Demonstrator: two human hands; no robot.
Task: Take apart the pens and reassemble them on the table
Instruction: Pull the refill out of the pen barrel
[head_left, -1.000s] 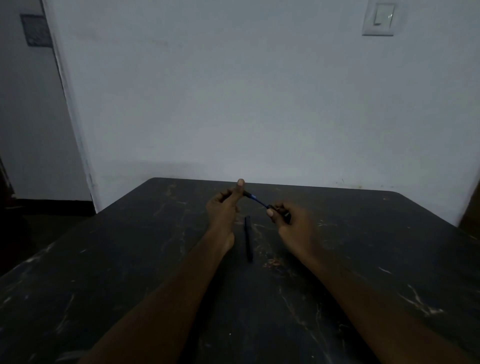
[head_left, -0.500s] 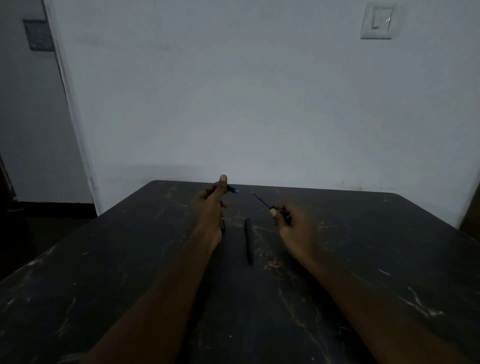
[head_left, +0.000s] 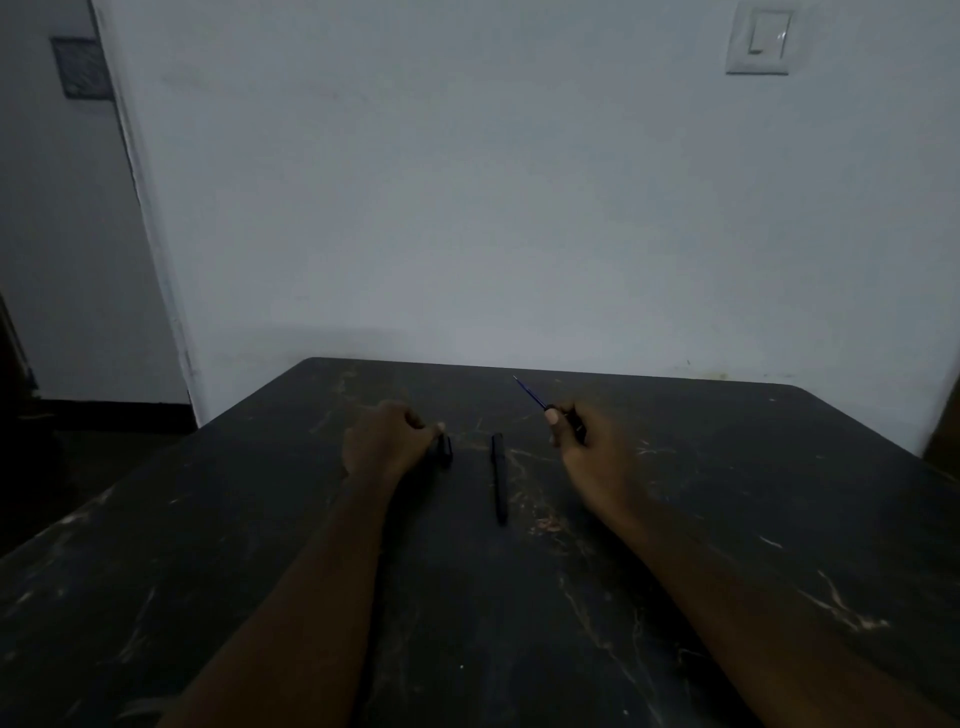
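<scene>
Two bare forearms reached forward from the near edge over a dark, scuffed table (head_left: 779, 493), dimly lit. Between them, a little short of the hands, a black pen barrel (head_left: 499, 478) lay flat on the tabletop, running near to far, touched by neither hand and closer to the right one's wrist than to its fingers.

The left hand (head_left: 387, 446) rested low on the table to the left of that barrel, knuckles up and fingers curled in. A short black piece (head_left: 445, 450), probably a cap, sat at its fingertips; in the gloom I could not tell whether the fingers gripped it or only touched it.

The right hand (head_left: 582, 441) was held just off the surface to the right of the barrel, closed in a pinch around a thin blue refill (head_left: 530, 393), thumb on top. The refill stuck out from the fingers and slanted up and to the far left, its fine tip in the air above the table's far part.

Beyond stood a pale wall (head_left: 467, 208) with a light switch (head_left: 759, 42) high on the right.
</scene>
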